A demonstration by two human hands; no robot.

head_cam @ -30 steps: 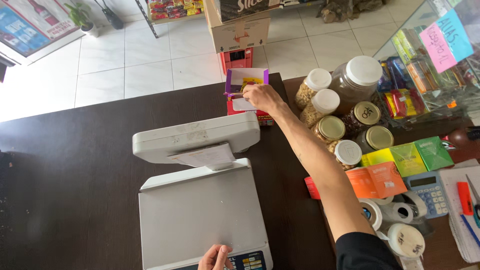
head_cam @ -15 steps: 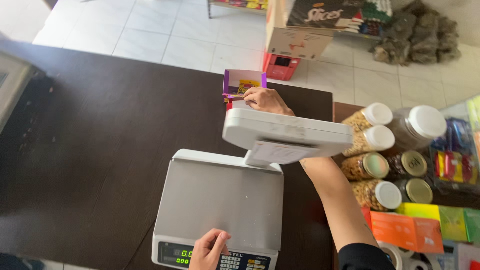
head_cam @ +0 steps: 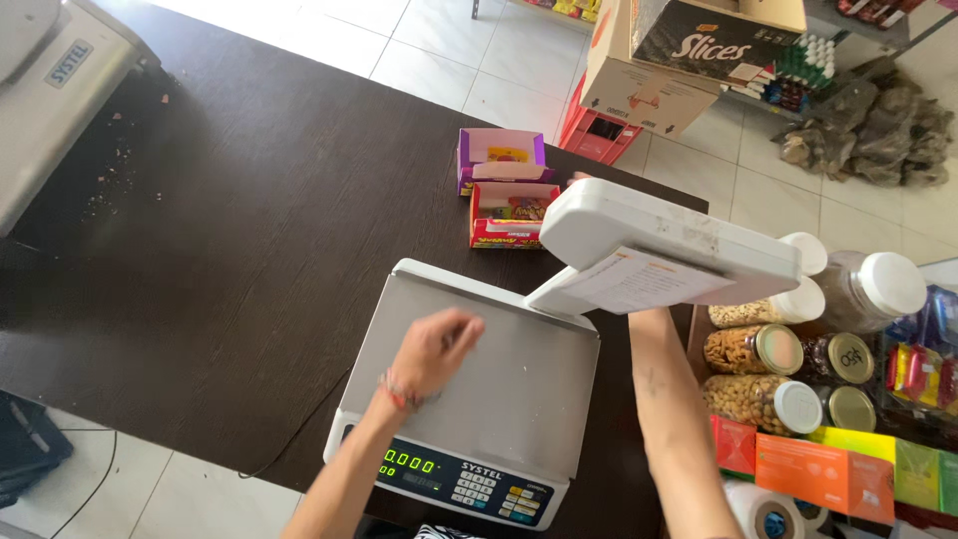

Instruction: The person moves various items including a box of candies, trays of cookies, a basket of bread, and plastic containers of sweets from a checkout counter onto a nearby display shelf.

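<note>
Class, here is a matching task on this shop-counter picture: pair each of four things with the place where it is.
1 left hand
2 purple box
3 jars of nuts
4 cardboard carton

a on the tiled floor beyond the counter
b right of the weighing scale
c over the scale's steel pan
d at the counter's far edge

Pairs: 1c, 2d, 3b, 4a

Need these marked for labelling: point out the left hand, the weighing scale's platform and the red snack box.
left hand [head_cam: 439, 344], head view, on the back of the hand.
scale platform [head_cam: 529, 389], head view, on its bare steel top.
red snack box [head_cam: 512, 215], head view, on its open top.
</note>
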